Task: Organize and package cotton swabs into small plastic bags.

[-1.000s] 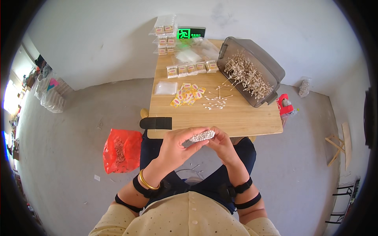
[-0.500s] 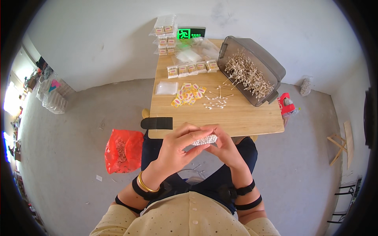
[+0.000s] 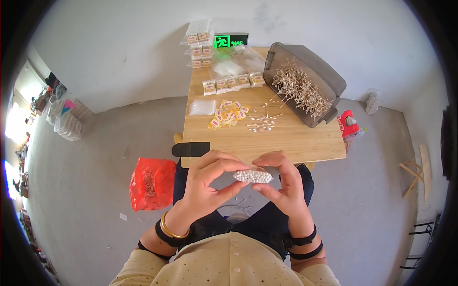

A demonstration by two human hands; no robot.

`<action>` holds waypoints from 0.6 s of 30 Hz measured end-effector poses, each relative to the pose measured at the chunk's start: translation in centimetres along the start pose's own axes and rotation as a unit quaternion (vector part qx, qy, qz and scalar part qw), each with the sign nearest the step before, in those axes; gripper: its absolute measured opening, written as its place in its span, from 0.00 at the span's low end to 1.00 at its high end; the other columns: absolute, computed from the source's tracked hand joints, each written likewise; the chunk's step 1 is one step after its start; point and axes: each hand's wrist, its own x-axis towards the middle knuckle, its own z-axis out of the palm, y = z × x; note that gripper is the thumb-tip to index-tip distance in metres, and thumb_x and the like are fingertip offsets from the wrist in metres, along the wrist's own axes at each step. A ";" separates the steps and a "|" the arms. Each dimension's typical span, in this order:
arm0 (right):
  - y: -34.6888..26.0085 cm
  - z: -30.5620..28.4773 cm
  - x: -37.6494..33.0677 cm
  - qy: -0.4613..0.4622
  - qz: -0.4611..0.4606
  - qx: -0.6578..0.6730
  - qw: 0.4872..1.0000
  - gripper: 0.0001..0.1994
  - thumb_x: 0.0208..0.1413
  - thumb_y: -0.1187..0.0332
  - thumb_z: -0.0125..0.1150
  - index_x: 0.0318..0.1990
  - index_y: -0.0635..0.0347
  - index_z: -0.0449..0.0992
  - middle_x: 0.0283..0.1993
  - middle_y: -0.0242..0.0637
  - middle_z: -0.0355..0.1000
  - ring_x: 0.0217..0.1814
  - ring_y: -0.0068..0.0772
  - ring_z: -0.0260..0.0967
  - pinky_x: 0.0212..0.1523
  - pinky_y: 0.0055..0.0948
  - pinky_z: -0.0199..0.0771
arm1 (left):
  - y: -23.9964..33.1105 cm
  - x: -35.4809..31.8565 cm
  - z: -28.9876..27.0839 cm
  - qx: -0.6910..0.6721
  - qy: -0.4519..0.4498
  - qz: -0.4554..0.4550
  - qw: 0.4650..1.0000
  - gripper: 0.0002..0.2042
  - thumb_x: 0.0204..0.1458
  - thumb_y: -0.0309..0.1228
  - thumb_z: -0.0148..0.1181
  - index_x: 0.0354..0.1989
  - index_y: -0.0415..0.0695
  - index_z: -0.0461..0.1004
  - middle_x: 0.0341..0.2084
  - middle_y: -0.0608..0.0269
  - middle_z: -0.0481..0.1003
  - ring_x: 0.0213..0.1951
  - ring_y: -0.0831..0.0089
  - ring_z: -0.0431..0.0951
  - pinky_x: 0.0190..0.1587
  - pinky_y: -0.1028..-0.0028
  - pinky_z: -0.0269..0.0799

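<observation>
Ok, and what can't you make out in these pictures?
All in the head view:
Swab bundle: far end, hidden behind its near tips.
Right hand: whether its fingertips touch the bundle, too small a gap to judge.
Red bag: exact contents, too small.
Black object at the right edge: outer side, lost in the dark lens rim.

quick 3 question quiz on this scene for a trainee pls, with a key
1. What is in the grey bin?
a) yellow cards
b) loose cotton swabs
c) clear bags

2. True or false: the red bag is on the floor to the left of the table.

3. Which hand has its thumb and fingers on the left end of the bundle of swabs?

Key: 1. b; 2. true; 3. the left hand.
</observation>
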 end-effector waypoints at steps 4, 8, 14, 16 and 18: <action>-0.9 -0.4 0.1 -0.020 -0.074 -0.061 0.995 0.15 0.46 0.71 0.75 0.43 0.60 0.81 0.43 0.37 0.78 0.44 0.40 0.73 0.49 0.35 0.70 | 0.8 0.0 0.1 -0.014 0.012 -0.003 1.000 0.14 0.41 0.21 0.73 0.39 0.44 0.81 0.35 0.63 0.81 0.38 0.66 0.80 0.41 0.70 0.75; -1.4 -0.7 -0.3 -0.024 -0.095 -0.097 0.990 0.13 0.47 0.72 0.73 0.42 0.58 0.82 0.41 0.37 0.78 0.43 0.39 0.72 0.47 0.34 0.68 | 1.2 0.0 0.4 -0.019 0.010 0.015 1.000 0.14 0.40 0.21 0.73 0.38 0.44 0.81 0.34 0.63 0.80 0.36 0.68 0.80 0.38 0.71 0.74; -1.7 -1.1 -0.7 -0.011 -0.101 -0.078 0.992 0.13 0.47 0.73 0.72 0.42 0.59 0.82 0.40 0.36 0.78 0.42 0.39 0.72 0.47 0.33 0.67 | 1.6 0.0 0.3 -0.048 -0.004 0.011 0.999 0.15 0.41 0.21 0.74 0.39 0.42 0.81 0.36 0.60 0.81 0.36 0.68 0.81 0.39 0.72 0.76; -1.9 -1.1 -0.6 -0.015 -0.114 -0.083 0.990 0.14 0.47 0.72 0.72 0.43 0.60 0.82 0.41 0.37 0.78 0.43 0.39 0.72 0.47 0.33 0.67 | 2.0 0.1 0.2 -0.046 -0.004 0.009 0.999 0.15 0.41 0.21 0.75 0.40 0.42 0.82 0.36 0.61 0.81 0.36 0.67 0.82 0.39 0.72 0.76; -2.2 -1.2 -0.6 -0.018 -0.135 -0.095 0.986 0.14 0.47 0.72 0.73 0.44 0.61 0.82 0.41 0.38 0.79 0.43 0.38 0.72 0.47 0.34 0.67 | 2.2 0.1 0.2 -0.039 -0.003 0.017 0.999 0.15 0.42 0.21 0.74 0.41 0.42 0.82 0.37 0.60 0.82 0.36 0.66 0.83 0.40 0.72 0.77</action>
